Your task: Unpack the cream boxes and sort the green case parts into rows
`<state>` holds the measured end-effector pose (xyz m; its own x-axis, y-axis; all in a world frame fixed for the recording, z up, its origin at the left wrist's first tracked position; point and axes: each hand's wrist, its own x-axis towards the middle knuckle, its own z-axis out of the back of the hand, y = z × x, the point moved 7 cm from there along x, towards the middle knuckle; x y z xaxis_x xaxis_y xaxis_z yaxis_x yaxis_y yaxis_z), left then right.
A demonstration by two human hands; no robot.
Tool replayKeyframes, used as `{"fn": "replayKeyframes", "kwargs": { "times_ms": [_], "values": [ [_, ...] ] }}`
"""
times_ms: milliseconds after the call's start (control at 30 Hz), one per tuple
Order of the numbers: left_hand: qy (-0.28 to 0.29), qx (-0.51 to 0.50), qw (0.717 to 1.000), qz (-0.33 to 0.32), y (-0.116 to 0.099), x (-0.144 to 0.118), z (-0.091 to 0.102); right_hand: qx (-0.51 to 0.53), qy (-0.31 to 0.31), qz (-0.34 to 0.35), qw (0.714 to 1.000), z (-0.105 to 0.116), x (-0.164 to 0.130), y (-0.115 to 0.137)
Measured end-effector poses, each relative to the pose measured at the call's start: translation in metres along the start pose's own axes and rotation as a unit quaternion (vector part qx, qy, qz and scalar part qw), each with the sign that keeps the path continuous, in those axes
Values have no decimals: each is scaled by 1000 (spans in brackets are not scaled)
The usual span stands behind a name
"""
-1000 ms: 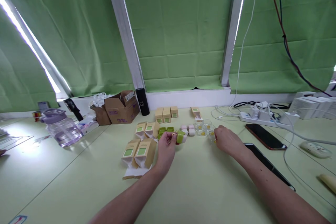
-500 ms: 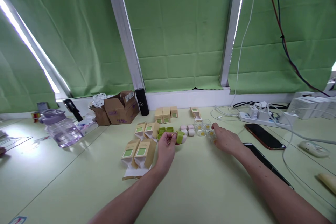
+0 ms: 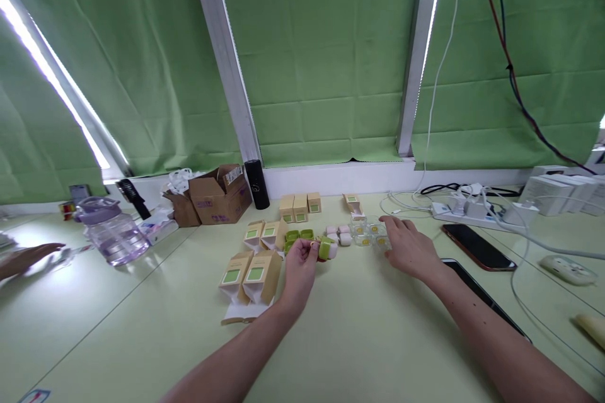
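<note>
My left hand (image 3: 300, 267) pinches a small green item with a pale pink-white end (image 3: 327, 248); a bit of cord or loop shows by the fingertips. Just beyond it sit several green square cups (image 3: 306, 234) and several pale pink rounded blocks (image 3: 345, 239). My right hand (image 3: 407, 247) rests beside a cluster of clear square pieces with yellow centres (image 3: 363, 240). Its thumb and fingers are apart at the right edge of the cluster, touching or almost touching the nearest piece. Several kraft boxes with green labels (image 3: 263, 274) stand left of my left hand, some with flaps open.
Smaller kraft boxes (image 3: 300, 208) stand farther back. At left are a purple water bottle (image 3: 113, 233), a cardboard carton (image 3: 220, 198) and another person's hand (image 3: 35, 258). Two phones (image 3: 477, 245), a power strip with cables (image 3: 472, 217) and a mouse (image 3: 567, 269) lie at right.
My right hand's fingers have spread a little beside the clear pieces. My left hand stays in place with the green item. Another person's hand has come in at far left.
</note>
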<state>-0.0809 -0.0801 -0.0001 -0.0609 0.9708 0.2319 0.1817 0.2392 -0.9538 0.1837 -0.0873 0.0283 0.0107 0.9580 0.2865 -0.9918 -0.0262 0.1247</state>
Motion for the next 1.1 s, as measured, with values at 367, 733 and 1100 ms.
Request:
{"fn": "replayKeyframes", "kwargs": {
  "times_ms": [367, 733, 1100],
  "values": [
    [73, -144, 978, 131, 15, -7, -13, 149, -260, 315, 900, 15, -52, 99],
    [109, -126, 973, 157, 14, -15, -22, 189, -256, 320, 893, 8, -55, 104],
    [118, -116, 978, 128, 8, -11, -21, 413, -168, 221, 867, -4, -42, 87]
  ]
}}
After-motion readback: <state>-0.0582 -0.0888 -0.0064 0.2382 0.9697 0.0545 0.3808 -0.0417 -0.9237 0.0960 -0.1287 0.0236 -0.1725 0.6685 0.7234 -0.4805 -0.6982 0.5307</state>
